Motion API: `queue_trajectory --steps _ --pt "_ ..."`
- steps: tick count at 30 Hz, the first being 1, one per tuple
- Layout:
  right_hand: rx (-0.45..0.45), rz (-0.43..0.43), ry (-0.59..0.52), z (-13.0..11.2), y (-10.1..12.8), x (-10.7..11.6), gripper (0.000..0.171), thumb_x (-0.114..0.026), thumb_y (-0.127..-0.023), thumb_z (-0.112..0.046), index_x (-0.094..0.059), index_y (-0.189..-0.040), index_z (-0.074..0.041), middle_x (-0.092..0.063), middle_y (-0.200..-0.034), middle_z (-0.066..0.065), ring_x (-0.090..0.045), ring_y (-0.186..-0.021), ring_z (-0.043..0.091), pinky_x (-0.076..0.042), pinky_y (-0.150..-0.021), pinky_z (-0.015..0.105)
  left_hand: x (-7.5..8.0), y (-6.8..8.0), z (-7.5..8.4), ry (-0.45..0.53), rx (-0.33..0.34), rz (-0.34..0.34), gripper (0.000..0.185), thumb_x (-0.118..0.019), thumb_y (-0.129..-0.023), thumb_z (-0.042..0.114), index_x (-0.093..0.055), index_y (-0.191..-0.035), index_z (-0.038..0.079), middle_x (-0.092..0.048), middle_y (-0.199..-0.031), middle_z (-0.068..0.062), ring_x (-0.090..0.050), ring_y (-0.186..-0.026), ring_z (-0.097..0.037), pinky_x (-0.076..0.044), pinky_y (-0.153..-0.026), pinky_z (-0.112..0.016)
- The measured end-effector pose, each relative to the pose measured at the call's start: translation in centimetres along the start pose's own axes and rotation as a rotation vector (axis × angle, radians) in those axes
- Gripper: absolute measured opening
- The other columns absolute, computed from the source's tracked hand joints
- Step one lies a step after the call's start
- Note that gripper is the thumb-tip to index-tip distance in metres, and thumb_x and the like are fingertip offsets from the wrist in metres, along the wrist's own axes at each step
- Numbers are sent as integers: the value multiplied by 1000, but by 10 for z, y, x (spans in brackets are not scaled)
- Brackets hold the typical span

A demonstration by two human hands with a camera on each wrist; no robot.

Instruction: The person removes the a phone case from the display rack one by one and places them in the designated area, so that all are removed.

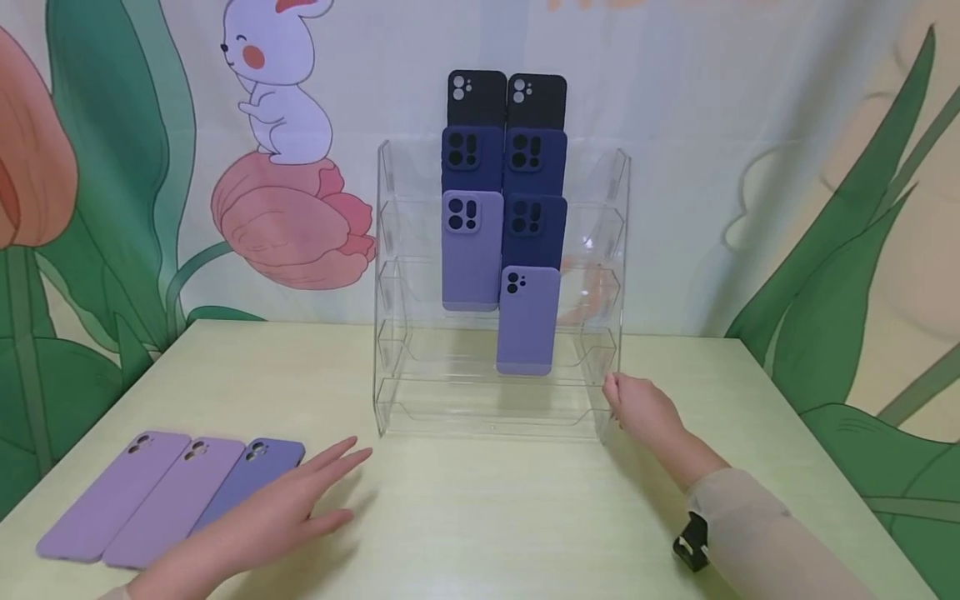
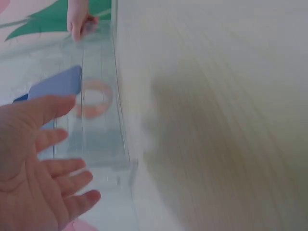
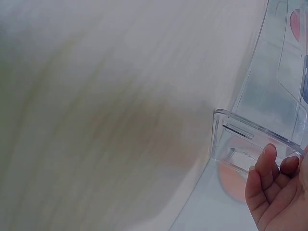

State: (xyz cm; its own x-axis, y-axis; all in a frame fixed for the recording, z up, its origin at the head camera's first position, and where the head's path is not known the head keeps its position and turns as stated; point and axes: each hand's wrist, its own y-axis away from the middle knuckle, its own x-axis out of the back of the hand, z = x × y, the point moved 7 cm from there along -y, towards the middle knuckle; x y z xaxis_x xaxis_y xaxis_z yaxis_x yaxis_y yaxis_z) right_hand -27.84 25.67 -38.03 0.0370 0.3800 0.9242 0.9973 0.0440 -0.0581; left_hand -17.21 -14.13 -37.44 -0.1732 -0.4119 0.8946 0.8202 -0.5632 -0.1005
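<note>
The clear rack (image 1: pixel 450 396) stands upright on the table (image 1: pixel 487 517) at 12 o'clock, its tiers running from 9 to 3 and its front turned toward 6. The right hand (image 1: pixel 643 408) grips its side edge at 4 o'clock with curled fingers, though exactly where the thumb presses is hard to tell. The left hand (image 1: pixel 300 496) is spread and holds nothing, at about 7 o'clock of the rack.

The rack looks stiff, fairly light, slick and liable to crack; both side panels would be the place to hold. The racked cases (image 1: pixel 528 321) have long axes 12 to 6, camera holes at 12. Three loose cases (image 1: pixel 116 496) lie at 8 o'clock, camera ends toward 1; they look light, slightly flexible, best taken by the edges.
</note>
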Motion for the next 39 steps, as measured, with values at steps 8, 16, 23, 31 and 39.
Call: queue_trajectory --steps 8,16,23,31,39 --pt "-8 -2 6 0 0 0 40 -25 -101 -26 -42 -69 -9 -50 -59 3 -47 -51 17 -36 -60 34 -4 -45 15 193 -55 114 52 -63 -90 19 -44 -137 6 -46 -138 -13 -41 -127 -32 -37 -98 -49" --pt "-6 0 -6 -1 3 -2 40 -25 -101 -27 -42 -70 -9 -49 -59 3 -45 -51 17 -34 -55 31 -3 -88 21 531 -22 110 51 -60 -92 16 -43 -138 4 -46 -138 -15 -43 -126 -32 -41 -95 -46" --pt "2 15 -1 -1 2 -1 41 -24 -102 -27 -42 -69 -9 -50 -60 3 -46 -51 17 -35 -55 32 -3 -115 24 724 -1 100 51 -58 -93 11 -39 -139 -1 -42 -139 -19 -42 -127 -34 -41 -97 -42" --pt "3 19 -13 -1 2 -1 41 -25 -101 -26 -42 -69 -9 -49 -59 4 -45 -51 17 -35 -53 31 -2 -132 29 766 29 132 48 -56 -93 9 -41 -138 1 -48 -135 -18 -49 -121 -30 -42 -96 -40" --pt "13 48 2 -1 1 1 40 -26 -100 -25 -42 -68 -9 -51 -60 3 -43 -51 18 -35 -53 31 0 -149 33 787 43 179 47 -56 -93 9 -42 -138 3 -50 -133 -15 -50 -119 -29 -42 -96 -38"
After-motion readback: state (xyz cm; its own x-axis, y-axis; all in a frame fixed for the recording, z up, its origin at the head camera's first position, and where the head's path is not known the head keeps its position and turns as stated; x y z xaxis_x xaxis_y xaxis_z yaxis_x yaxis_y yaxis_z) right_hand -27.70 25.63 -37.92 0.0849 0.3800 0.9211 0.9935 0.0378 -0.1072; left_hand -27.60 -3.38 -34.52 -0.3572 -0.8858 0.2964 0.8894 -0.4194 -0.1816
